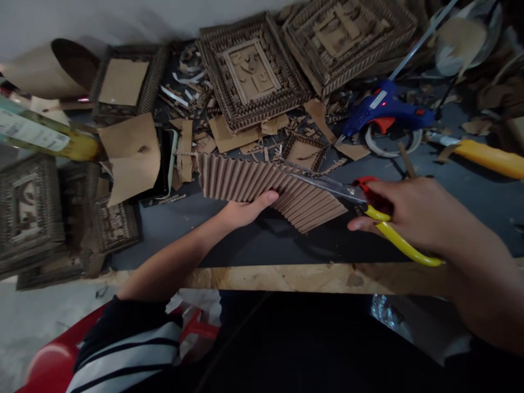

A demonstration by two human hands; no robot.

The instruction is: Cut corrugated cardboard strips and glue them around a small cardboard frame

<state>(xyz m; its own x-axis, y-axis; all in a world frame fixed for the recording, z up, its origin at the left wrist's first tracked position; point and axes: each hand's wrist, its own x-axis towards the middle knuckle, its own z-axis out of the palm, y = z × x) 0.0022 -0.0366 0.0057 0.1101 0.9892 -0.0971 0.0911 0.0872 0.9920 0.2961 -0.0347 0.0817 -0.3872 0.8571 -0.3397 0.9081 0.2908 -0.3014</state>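
Corrugated cardboard sheet (262,183) sits mid-frame, lifted just above the dark tabletop (254,240), and the scissors (352,199) are working into its upper edge. Nearest the camera, a striped sleeve (123,349) fills the lower left, with the bare wooden table edge (286,277) running across the frame just beyond it. Left hand (245,210) is clamped on the sheet's near edge, thumb lying on the ribs, fingers hidden underneath. Right hand (403,210), at centre right, is closed through the yellow and red handles, blades pointing left along the sheet's top edge; whether the blades are parted I cannot tell. My read: a cut across the ribs is under way, a strip coming off. The next stroke calls for the left hand to keep the sheet taut and level while the blades advance leftward, staying clear of that thumb.

Farther back, cardboard offcuts (229,136) litter the middle of the table. A blue glue gun (385,109) lies at upper right, with a yellow-handled tool (487,157) at the right edge. Two ornate cardboard frames (254,71) lean along the top, a plainer one (125,82) sits at upper left, and a cardboard roll (53,68) lies in the far corner.
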